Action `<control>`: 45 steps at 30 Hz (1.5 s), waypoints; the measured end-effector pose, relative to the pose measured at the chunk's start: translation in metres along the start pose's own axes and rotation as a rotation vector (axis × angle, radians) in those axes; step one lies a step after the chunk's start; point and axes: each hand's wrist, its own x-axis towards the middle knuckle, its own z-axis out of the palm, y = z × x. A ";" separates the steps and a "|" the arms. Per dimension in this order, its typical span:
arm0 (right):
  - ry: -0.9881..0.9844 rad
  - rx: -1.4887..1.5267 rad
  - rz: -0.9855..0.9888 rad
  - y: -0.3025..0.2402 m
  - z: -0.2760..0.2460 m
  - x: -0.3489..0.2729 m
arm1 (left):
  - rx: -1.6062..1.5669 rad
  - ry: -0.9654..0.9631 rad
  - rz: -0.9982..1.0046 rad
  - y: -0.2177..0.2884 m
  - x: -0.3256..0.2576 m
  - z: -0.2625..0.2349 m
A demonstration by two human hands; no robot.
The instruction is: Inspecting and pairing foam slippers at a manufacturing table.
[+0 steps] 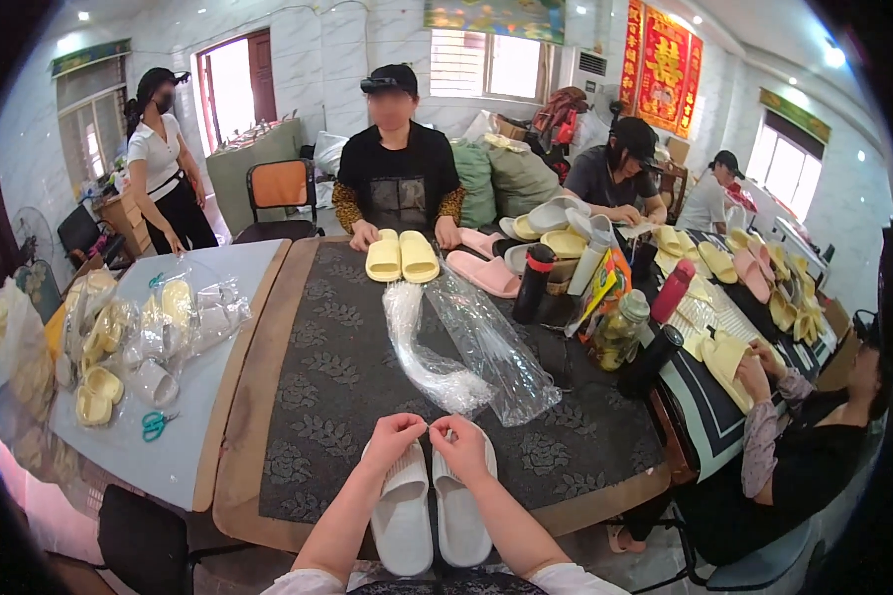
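Note:
A pair of white slippers (432,516) lies side by side at the near edge of the dark patterned table (337,397), toes pointing away from me. My left hand (392,439) and my right hand (459,443) sit on the slippers' toe ends, fingertips pinched together and meeting between the two. Whatever they pinch is too small to make out. Two clear plastic bags (466,347) lie just beyond my hands, stretching toward the table's far side.
Opposite me a person in black holds a yellow slipper pair (401,256); pink slippers (483,273) lie beside it. Bagged slippers (139,337) and teal scissors (152,424) lie on the grey table at left. Bottles and a jar (620,327) stand at right, where other people handle slippers.

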 end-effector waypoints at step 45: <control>-0.058 0.013 0.101 0.003 0.001 -0.003 | 0.096 0.130 0.177 -0.012 0.000 0.007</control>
